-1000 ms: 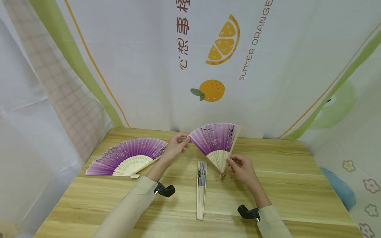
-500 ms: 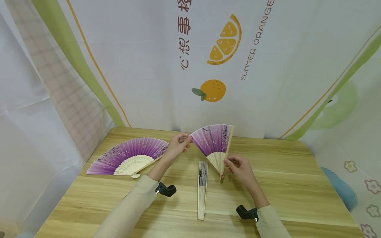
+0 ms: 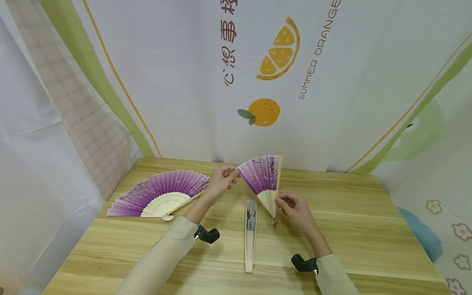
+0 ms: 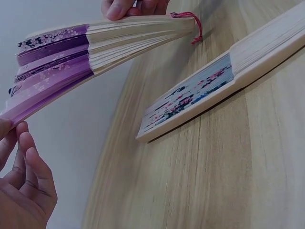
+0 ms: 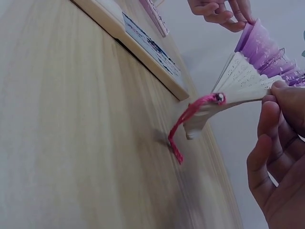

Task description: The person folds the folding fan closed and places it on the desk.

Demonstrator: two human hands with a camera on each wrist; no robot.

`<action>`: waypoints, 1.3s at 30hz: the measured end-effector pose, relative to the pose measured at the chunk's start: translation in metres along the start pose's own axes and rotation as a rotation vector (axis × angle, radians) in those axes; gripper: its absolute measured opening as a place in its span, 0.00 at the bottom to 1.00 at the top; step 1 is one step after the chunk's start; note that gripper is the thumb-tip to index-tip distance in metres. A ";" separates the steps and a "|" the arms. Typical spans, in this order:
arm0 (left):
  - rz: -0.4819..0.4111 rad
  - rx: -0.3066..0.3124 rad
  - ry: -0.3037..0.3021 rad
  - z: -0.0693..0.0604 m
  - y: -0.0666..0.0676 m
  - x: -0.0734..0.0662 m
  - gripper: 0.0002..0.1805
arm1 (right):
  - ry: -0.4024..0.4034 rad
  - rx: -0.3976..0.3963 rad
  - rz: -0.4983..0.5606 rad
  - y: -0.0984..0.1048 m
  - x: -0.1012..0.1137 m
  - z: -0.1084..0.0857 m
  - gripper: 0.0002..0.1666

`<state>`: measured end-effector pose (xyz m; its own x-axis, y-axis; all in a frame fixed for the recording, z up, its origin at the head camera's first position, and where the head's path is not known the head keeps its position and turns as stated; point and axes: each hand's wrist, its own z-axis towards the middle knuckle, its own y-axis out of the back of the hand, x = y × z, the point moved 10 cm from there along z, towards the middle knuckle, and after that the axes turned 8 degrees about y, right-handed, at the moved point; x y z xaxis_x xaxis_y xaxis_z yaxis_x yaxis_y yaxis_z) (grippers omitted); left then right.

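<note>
A partly spread purple folding fan (image 3: 260,174) with pale ribs is held upright between both hands, over the back of the table. My left hand (image 3: 220,182) pinches the upper corner of its left edge between thumb and fingertips. Lower down, my right hand (image 3: 296,207) pinches the right outer rib. A red cord (image 5: 190,114) hangs from the fan's pivot, close above the wood. Below the held fan lies a folded fan (image 3: 250,235) with a grey-blue patterned band. A fully spread purple fan (image 3: 162,194) rests to the left, one end partly behind the left hand.
All of this is on a wooden table (image 3: 350,229). A white curtain (image 3: 184,82) with orange prints hangs right behind the table's back edge. Each wrist wears a black camera, such as the left wrist camera (image 3: 208,234).
The held fan has narrowed: its right outer rib has swung left toward the left edge. My right hand has moved slightly left with it, while the left hand stays nearly in place.
</note>
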<state>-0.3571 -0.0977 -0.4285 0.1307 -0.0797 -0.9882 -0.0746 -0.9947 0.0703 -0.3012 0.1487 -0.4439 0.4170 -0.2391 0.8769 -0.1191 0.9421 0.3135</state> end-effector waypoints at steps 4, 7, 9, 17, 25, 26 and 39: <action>0.000 0.003 -0.007 0.001 -0.004 -0.003 0.10 | 0.016 0.005 -0.024 -0.002 0.000 0.001 0.04; 0.000 -0.001 -0.016 0.002 -0.006 -0.005 0.10 | 0.019 0.006 -0.045 -0.003 -0.001 0.001 0.04; -0.006 0.000 -0.019 0.002 -0.007 -0.006 0.10 | 0.015 0.007 -0.060 -0.003 -0.001 0.002 0.04; -0.005 0.007 -0.044 0.000 -0.012 -0.015 0.09 | 0.020 0.018 -0.103 -0.005 0.003 0.002 0.02; -0.013 0.019 -0.033 0.000 -0.017 -0.018 0.07 | -0.002 0.034 -0.138 -0.008 0.005 0.002 0.03; -0.011 0.020 -0.034 0.000 -0.018 -0.018 0.08 | -0.003 0.037 -0.143 -0.008 0.005 0.002 0.04; -0.027 0.007 -0.068 0.002 -0.020 -0.022 0.08 | 0.027 0.050 -0.178 -0.012 0.008 0.005 0.02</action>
<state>-0.3606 -0.0756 -0.4082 0.0648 -0.0479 -0.9967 -0.0787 -0.9960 0.0428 -0.3004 0.1348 -0.4386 0.4594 -0.3937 0.7962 -0.0859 0.8725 0.4809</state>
